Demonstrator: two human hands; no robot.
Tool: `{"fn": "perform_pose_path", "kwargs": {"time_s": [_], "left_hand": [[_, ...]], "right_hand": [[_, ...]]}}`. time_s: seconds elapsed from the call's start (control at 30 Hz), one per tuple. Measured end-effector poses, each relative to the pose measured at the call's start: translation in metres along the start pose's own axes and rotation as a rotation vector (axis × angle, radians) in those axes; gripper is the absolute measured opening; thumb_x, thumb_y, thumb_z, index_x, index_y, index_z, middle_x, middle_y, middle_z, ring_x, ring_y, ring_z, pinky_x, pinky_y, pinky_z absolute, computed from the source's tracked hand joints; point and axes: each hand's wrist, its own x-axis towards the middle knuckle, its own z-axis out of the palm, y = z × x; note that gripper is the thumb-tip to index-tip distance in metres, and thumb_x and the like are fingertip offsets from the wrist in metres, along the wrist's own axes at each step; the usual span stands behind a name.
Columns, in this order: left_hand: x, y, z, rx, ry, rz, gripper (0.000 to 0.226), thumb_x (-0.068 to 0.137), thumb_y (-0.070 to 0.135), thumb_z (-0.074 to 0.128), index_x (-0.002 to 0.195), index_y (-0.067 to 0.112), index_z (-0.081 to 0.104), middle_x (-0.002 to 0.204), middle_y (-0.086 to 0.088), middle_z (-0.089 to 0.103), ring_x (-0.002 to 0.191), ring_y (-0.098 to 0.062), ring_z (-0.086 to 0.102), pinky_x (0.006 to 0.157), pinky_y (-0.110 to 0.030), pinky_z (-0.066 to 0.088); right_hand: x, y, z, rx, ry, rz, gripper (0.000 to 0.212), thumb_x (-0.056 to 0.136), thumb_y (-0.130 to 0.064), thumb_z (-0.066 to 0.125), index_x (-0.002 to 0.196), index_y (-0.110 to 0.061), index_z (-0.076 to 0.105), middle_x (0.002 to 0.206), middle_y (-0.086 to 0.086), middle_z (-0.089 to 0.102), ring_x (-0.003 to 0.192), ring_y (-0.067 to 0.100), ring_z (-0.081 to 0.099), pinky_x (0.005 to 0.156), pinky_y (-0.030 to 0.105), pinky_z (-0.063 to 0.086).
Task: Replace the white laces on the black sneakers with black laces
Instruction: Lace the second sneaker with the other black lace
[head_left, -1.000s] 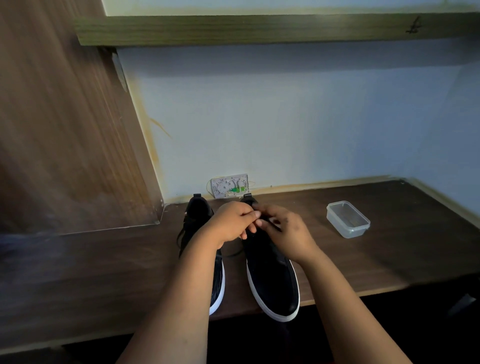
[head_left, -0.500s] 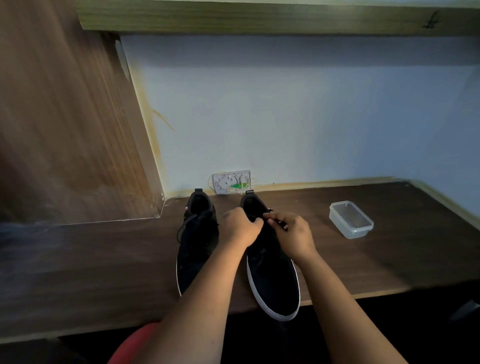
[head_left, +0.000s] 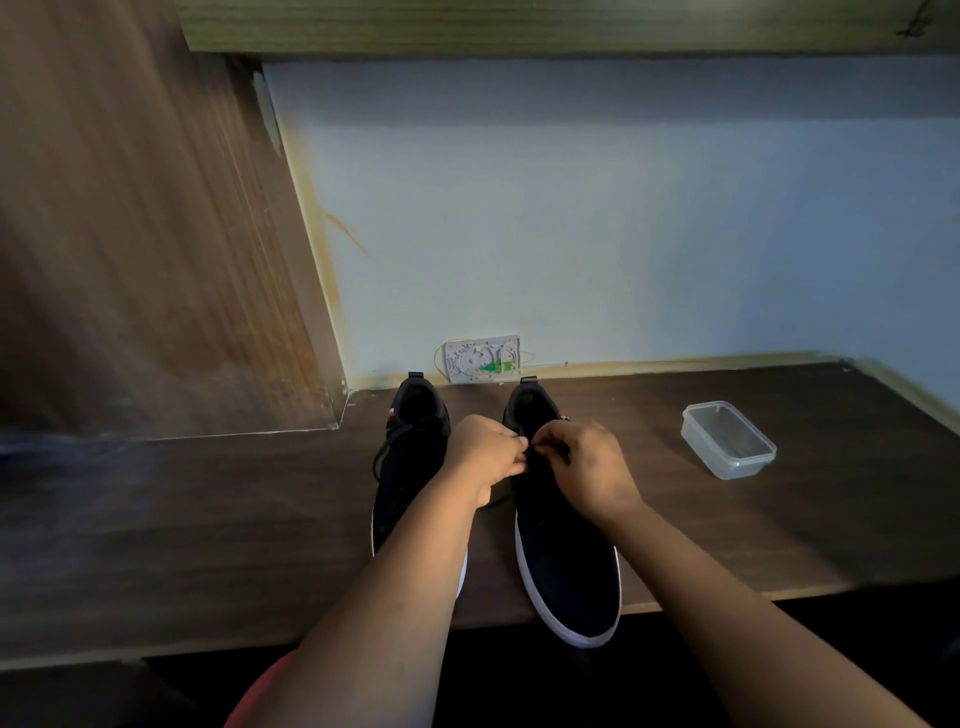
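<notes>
Two black sneakers with white soles stand side by side on the dark wooden desk (head_left: 208, 519), toes toward me. The left sneaker (head_left: 410, 467) carries black laces, with a loop hanging off its left side. Over the lacing area of the right sneaker (head_left: 566, 561) my two hands meet. My left hand (head_left: 485, 457) and my right hand (head_left: 587, 467) each pinch a thin black lace (head_left: 531, 446) between fingertips, just below the shoe's opening. The lacing under my hands is hidden. No white lace is visible.
A clear plastic container (head_left: 727, 439) sits on the desk to the right of the shoes. A white wall box (head_left: 483, 359) with a green part is fixed behind the heels. A wooden panel (head_left: 130, 234) rises at the left; the right sneaker's toe overhangs the desk's front edge.
The view has tilted down a little. My hands have drawn slightly apart and toward the shoe's middle, still pinching at the right sneaker's lace. My left arm uncovered more of the left sneaker.
</notes>
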Motion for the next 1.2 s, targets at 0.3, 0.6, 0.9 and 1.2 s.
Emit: {"fn": "perform_pose_path", "kwargs": {"time_s": [0.3, 0.6, 0.9, 1.2], "left_hand": [[0.001, 0.002, 0.004, 0.085, 0.014, 0.047, 0.009, 0.090, -0.003, 0.062, 0.097, -0.007, 0.065, 0.079, -0.015, 0.061, 0.081, -0.025, 0.063, 0.077, -0.030, 0.055], [0.000, 0.004, -0.002, 0.157, -0.039, 0.071, 0.018, 0.091, 0.000, 0.062, 0.103, -0.013, 0.062, 0.077, -0.017, 0.061, 0.074, -0.025, 0.064, 0.066, -0.026, 0.057], [-0.001, -0.008, -0.015, 0.053, -0.097, 0.126, 0.016, 0.094, 0.002, 0.058, 0.102, -0.010, 0.063, 0.079, -0.016, 0.065, 0.072, -0.020, 0.067, 0.065, -0.017, 0.057], [0.003, -0.003, -0.022, 0.137, -0.091, 0.070, 0.017, 0.091, -0.006, 0.056, 0.078, 0.004, 0.060, 0.082, -0.010, 0.061, 0.072, -0.014, 0.064, 0.066, -0.015, 0.056]], "right_hand": [[0.002, 0.003, 0.002, 0.008, -0.027, 0.123, 0.016, 0.083, -0.008, 0.064, 0.091, -0.017, 0.075, 0.090, 0.002, 0.074, 0.086, 0.021, 0.067, 0.079, 0.032, 0.053], [-0.002, 0.004, 0.011, 0.020, 0.042, 0.085, 0.010, 0.087, -0.015, 0.060, 0.087, -0.021, 0.068, 0.086, -0.003, 0.069, 0.087, 0.024, 0.057, 0.075, 0.036, 0.049], [0.003, 0.004, 0.006, 0.222, -0.025, 0.086, 0.011, 0.087, -0.011, 0.065, 0.083, -0.020, 0.070, 0.079, -0.014, 0.067, 0.080, 0.007, 0.061, 0.073, 0.021, 0.045], [0.006, 0.013, -0.002, 0.090, -0.118, -0.001, 0.020, 0.084, -0.020, 0.064, 0.087, -0.039, 0.066, 0.080, -0.024, 0.064, 0.092, 0.021, 0.059, 0.081, 0.035, 0.051]]}}
